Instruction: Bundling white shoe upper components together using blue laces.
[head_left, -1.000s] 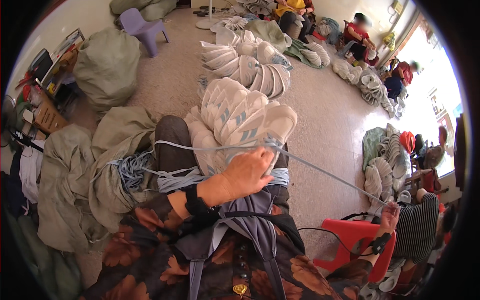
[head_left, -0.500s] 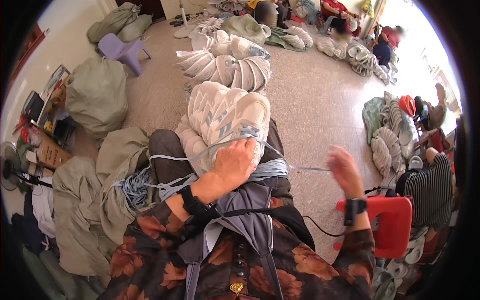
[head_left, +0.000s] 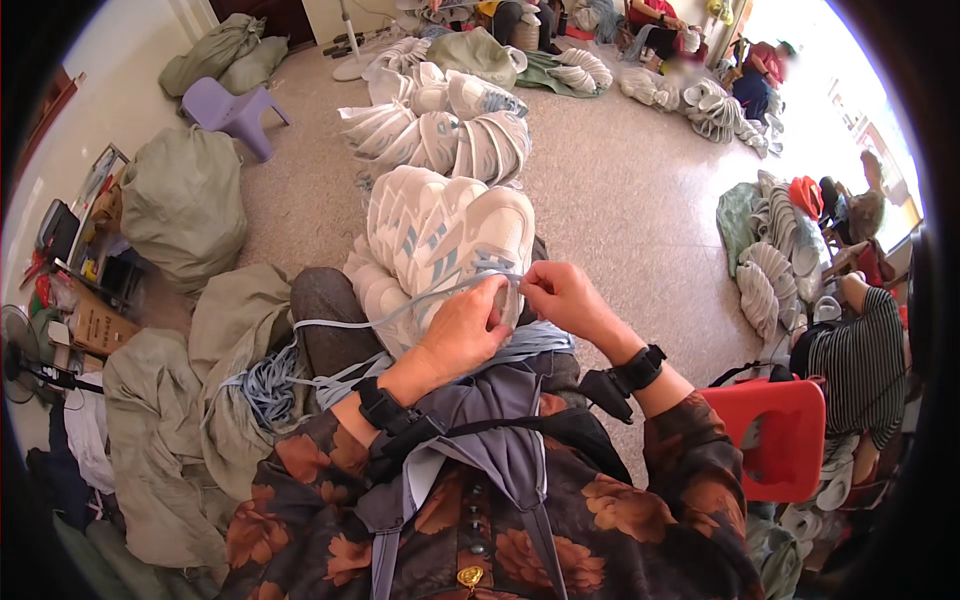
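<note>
A white sneaker (head_left: 503, 228) with blue-grey stripes leans toe-up on my lap, at the right end of a row of similar sneakers (head_left: 405, 215). My left hand (head_left: 466, 322) is closed in a pinch on a light blue shoelace (head_left: 345, 324) over the sneaker's tongue. Close beside it, my right hand (head_left: 568, 298) pinches the lace at the sneaker's right side; its fingertips partly hide the strand. The lace trails left from my left hand toward a tangled bundle of blue laces (head_left: 270, 385). More laces (head_left: 535, 342) lie across my lap below the sneaker.
More bundled sneakers (head_left: 440, 135) lie on the floor ahead. Large green-grey sacks (head_left: 185, 205) and a purple chair (head_left: 235, 115) stand left. At the right are a red stool (head_left: 770, 430), a person in stripes (head_left: 855, 365) and shoe piles (head_left: 765, 285). Other people sit at the back.
My right hand has come in from the far right to the sneaker, beside my left hand. The lace once stretched out to the right is drawn in. My left hand stays at the laces.
</note>
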